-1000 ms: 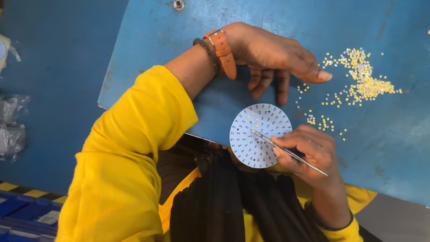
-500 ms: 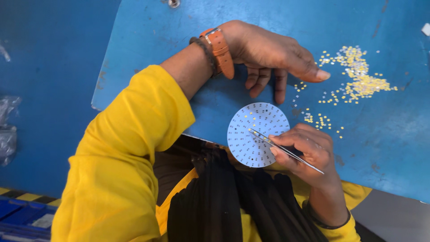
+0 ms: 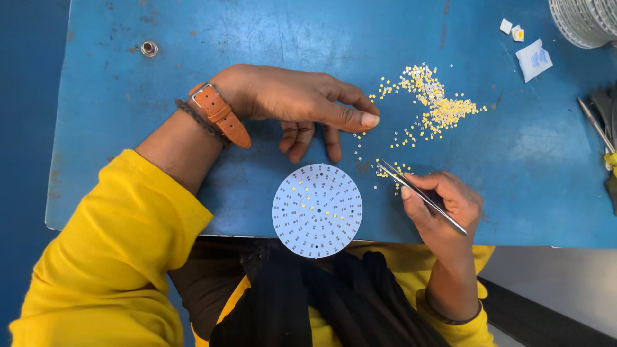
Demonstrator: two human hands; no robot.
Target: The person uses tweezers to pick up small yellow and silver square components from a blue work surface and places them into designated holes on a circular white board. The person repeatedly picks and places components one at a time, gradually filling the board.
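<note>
Figure: bench seen from above, read left to right. Blue table (image 3: 128,160) with a small metal stud (image 3: 149,49) at its far left. The left hand (image 3: 289,103), orange-strapped watch (image 3: 220,114) on the wrist, lies palm down on the table, forefinger stretched right and its tip resting on the surface near the scattered parts, the other fingers curled loosely under; it grips nothing. Near edge, centre: a round white board (image 3: 317,211) lying flat and overhanging the table edge slightly, most of its ringed pads bare, a few yellow pieces seated left of its middle. Just right of the board, the right hand (image 3: 443,209) pinches slim metal tweezers (image 3: 421,196), whose tips sit among a few loose yellow chips (image 3: 393,170); whether a chip is caught between the tips cannot be told. Farther right and away: the main heap of yellow chips (image 3: 437,106). Far right corner: small white packets (image 3: 533,60) and a stack of round boards (image 3: 581,22). Step judged: picking up a chip for placement. The next move would call for a steady carry left to a bare pad and careful alignment
</note>
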